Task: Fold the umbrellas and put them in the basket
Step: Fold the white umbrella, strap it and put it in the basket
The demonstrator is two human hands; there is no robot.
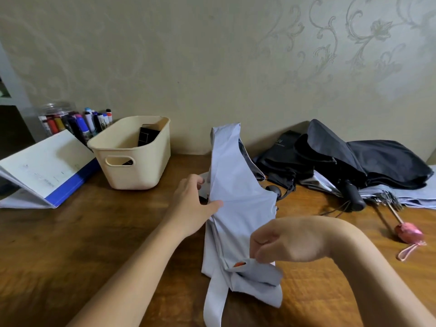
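While patterned beige wallpaper (212, 55) backs the brown wooden table (70, 244), the left hand (195, 204) grips the pale blue umbrella (236, 180) mid-table (cream basket (146, 166) behind-left) and the right hand (283, 241) pinches its lower fabric.

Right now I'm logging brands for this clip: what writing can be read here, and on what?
"LIV": on the black umbrella, first letter uncertain; the small line under it is too blurred.
White folder: faint print, too small to read.
Marker pens: labels too blurred to read.
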